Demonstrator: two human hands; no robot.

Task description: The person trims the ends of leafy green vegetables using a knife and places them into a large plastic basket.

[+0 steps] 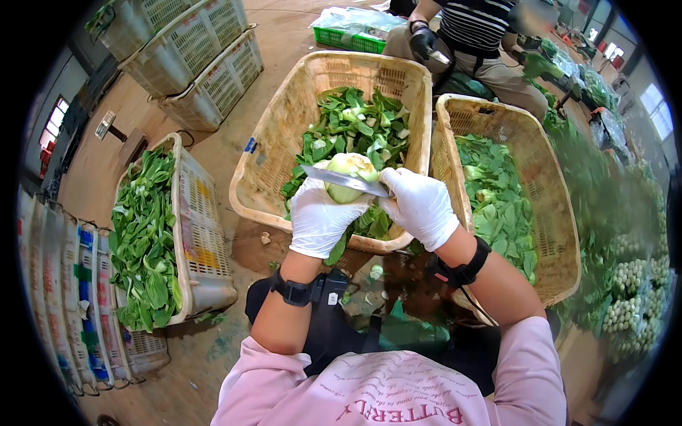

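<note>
My left hand (321, 219), in a white glove, is closed around a head of bok choy (353, 165). Its pale cut base faces up, and green leaves hang below the palm. In my right hand (420, 207), also gloved in white, is a knife (366, 186). The blade lies across the bok choy just under the base, its tip pointing left; the handle is hidden in the fist. Both hands are above the near edge of a large beige plastic crate (245, 186), which has loose bok choy leaves and trimmings (362, 128) in it.
To the right stands another crate (561, 234) with green leaves; to the left, a crate (202, 220) heaped with bok choy. Crates are stacked (213, 85) at the back left. A person (472, 35) in a striped top sits beyond. Bundled vegetables (632, 291) lie far right.
</note>
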